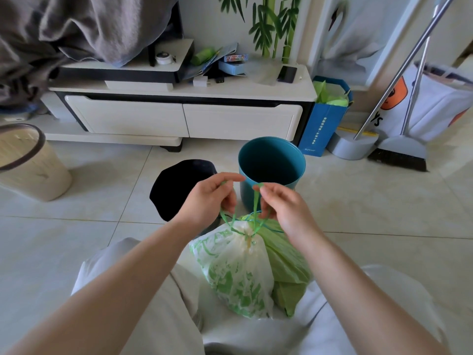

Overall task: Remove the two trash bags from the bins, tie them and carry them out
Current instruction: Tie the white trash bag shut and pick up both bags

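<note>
The person crouches on the tiled floor (384, 206), and between their knees (143, 290), at six o'clock, sits a white bag (235, 272) printed in green. A green bag (284, 254) touches it at its three o'clock. Both necks are gathered where thin green strings (256, 203) cross. Just above, the left hand (210, 198) pinches one string loop between thumb and forefinger, its other fingers (230, 201) curled over the strand below. The right hand (284, 206) pinches the other loop the same way, its lower fingers curled near the knot. The two hands are close together but apart. Beyond them at twelve o'clock stands a blue bin (271, 162), upright and with no liner showing. A black shape (176, 190) lies at its nine o'clock; bag or bin, I cannot tell. Far off at nine o'clock a beige bin (38, 172) leans at the edge of view. Farther back a white cabinet (179, 119) carries a phone (287, 74) and small boxes, with grey cloth (76, 29) heaped at eleven o'clock. At two o'clock a blue paper bag (317, 129) stuffed with green plastic stands beside a dustpan (353, 147) and a broom (399, 157).
</note>
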